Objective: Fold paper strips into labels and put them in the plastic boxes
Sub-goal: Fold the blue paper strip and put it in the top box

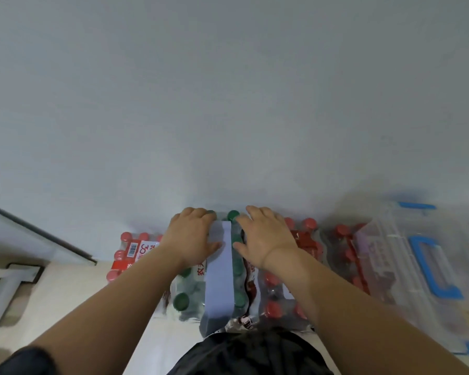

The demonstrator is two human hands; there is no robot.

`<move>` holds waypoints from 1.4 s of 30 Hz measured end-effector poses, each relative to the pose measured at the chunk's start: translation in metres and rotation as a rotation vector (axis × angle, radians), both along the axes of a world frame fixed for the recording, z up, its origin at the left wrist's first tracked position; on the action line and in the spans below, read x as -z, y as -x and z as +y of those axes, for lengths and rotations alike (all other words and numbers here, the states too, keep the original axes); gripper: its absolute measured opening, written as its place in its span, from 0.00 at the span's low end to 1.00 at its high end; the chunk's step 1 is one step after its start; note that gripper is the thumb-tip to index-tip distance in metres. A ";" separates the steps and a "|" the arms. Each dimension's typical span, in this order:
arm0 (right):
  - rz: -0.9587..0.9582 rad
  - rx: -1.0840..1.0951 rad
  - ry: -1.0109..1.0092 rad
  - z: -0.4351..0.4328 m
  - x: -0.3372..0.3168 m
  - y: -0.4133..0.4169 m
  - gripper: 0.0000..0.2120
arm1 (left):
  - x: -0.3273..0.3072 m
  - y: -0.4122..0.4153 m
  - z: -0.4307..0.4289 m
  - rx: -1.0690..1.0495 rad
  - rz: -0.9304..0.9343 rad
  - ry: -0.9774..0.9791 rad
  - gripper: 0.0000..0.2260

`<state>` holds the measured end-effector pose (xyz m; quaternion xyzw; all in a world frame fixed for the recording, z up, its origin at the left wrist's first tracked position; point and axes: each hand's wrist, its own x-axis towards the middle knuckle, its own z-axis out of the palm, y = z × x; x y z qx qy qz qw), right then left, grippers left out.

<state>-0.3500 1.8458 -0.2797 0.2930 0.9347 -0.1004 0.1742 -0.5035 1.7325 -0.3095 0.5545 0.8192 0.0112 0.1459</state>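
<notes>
A long pale blue paper strip (219,274) lies lengthwise over a shrink-wrapped pack of green-capped bottles (186,296), running from the wall toward me. My left hand (194,235) rests on the strip's far left edge, thumb on the paper, fingers bent over the far end. My right hand (263,236) lies just right of the strip with its thumb beside the paper edge; whether it touches the strip is unclear. A clear plastic box with blue handle and latches (428,266) stands at the right.
Packs of red-capped bottles sit left (132,253) and right (290,280) of the green pack, all against a white wall (228,104). A grey metal frame (14,269) stands at the left on the pale floor. My dark clothing fills the bottom centre.
</notes>
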 end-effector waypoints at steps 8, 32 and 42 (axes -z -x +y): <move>0.024 -0.038 0.186 -0.007 0.030 0.026 0.28 | 0.014 0.011 0.004 0.004 -0.035 -0.014 0.26; 0.760 0.304 0.510 -0.039 -0.053 -0.079 0.03 | -0.064 -0.076 -0.043 -0.267 -1.055 -0.534 0.07; 0.911 0.370 0.708 -0.039 -0.078 -0.171 0.06 | -0.108 -0.173 -0.034 -0.332 -1.063 -0.677 0.12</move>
